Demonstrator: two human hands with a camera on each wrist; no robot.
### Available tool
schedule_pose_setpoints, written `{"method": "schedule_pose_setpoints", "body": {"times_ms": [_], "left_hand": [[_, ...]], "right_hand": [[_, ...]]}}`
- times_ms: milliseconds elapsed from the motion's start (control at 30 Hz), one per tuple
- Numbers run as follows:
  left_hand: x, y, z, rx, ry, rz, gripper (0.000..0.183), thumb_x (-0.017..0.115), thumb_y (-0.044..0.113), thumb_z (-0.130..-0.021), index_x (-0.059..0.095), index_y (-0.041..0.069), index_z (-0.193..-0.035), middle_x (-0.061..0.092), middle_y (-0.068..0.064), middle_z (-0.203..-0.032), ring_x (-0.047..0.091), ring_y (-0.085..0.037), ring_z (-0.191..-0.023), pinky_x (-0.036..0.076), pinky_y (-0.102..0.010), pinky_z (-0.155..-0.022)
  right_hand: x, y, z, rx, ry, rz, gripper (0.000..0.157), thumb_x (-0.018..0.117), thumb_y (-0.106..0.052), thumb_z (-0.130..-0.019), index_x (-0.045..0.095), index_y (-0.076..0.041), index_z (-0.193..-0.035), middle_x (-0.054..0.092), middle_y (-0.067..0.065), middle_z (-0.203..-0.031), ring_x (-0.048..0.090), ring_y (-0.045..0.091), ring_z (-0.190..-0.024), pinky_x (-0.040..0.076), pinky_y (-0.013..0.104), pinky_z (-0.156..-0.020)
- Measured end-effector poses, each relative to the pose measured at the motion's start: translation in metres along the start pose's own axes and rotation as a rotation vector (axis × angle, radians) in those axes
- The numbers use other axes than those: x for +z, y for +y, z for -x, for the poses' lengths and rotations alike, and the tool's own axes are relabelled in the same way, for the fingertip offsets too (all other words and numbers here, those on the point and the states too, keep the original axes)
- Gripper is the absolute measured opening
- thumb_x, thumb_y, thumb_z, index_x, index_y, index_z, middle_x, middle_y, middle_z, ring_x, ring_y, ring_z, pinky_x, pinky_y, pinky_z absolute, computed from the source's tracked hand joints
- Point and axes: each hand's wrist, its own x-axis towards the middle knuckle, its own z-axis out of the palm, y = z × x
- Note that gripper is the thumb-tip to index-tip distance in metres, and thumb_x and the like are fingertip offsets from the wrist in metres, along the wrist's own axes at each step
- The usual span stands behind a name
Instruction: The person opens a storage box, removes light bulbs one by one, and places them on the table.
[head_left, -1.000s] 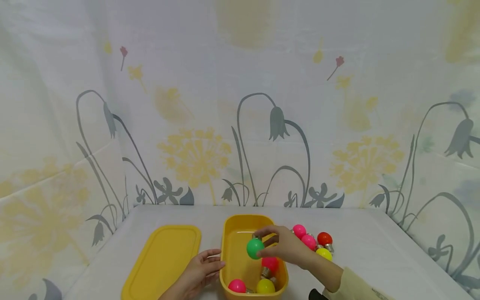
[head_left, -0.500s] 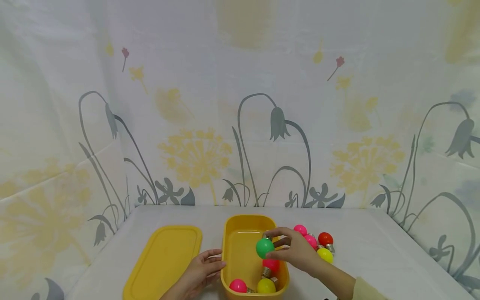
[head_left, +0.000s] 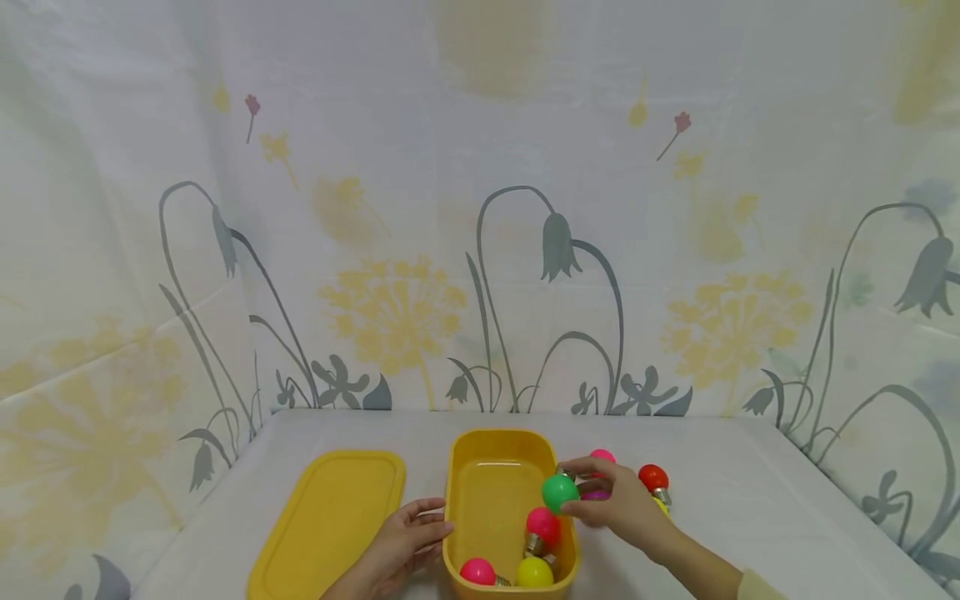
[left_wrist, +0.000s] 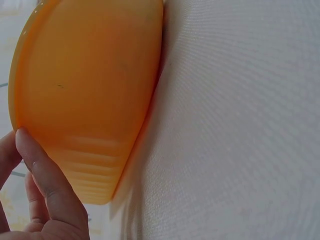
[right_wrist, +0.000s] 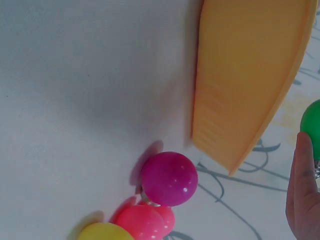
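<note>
Right fingers [head_left: 592, 467] pinch green bulb [head_left: 560, 496], shifted rightward to yellow box rim [head_left: 575, 546].

From my end I can read no text, label, brand, number or sign in any of the three views. The left wrist view gives me a tiny dark mark [left_wrist: 61, 86] on the outer wall of the yellow box [left_wrist: 102, 55], but it forms no letter or digit I can read. The screw base [right_wrist: 317, 170] of the green bulb [right_wrist: 312, 122] shows so small and cut off that I can't fairly rule out a stamp there.
</note>
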Motion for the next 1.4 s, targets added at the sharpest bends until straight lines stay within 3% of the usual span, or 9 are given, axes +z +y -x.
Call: {"method": "schedule_pose_setpoints", "body": {"times_ms": [233, 767, 1400], "left_hand": [[0.000, 0.001, 0.000, -0.003, 0.003, -0.002, 0.046, 0.068, 0.006, -0.085, 0.047, -0.005, -0.124, 0.058, -0.005, -0.093, 0.060, -0.011, -0.071, 0.053, -0.023, -0.067], [-0.001, -0.001, 0.000, 0.008, 0.003, 0.002, 0.045, 0.068, 0.006, -0.085, 0.047, -0.006, -0.123, 0.058, -0.005, -0.093, 0.060, -0.011, -0.070, 0.053, -0.022, -0.066], [-0.003, -0.003, -0.004, -0.006, -0.001, 0.014, 0.045, 0.068, 0.007, -0.085, 0.048, -0.004, -0.124, 0.058, -0.005, -0.094, 0.060, -0.011, -0.071, 0.053, -0.023, -0.067]], "right_hand": [[-0.008, 0.010, 0.003, -0.008, 0.045, -0.025, 0.055, 0.081, -0.020, -0.071, 0.060, -0.004, -0.119, 0.060, 0.012, -0.112, 0.060, 0.026, -0.095, 0.055, 0.037, -0.070], [-0.028, 0.027, 0.008, 0.028, 0.163, 0.098, 0.049, 0.082, -0.021, -0.070, 0.063, -0.010, -0.114, 0.059, 0.007, -0.112, 0.061, 0.020, -0.090, 0.054, 0.031, -0.072], [-0.055, 0.037, 0.017, 0.104, 0.202, 0.111, 0.061, 0.080, -0.030, -0.072, 0.057, -0.006, -0.123, 0.057, 0.011, -0.115, 0.058, 0.025, -0.097, 0.053, 0.034, -0.076]]}}
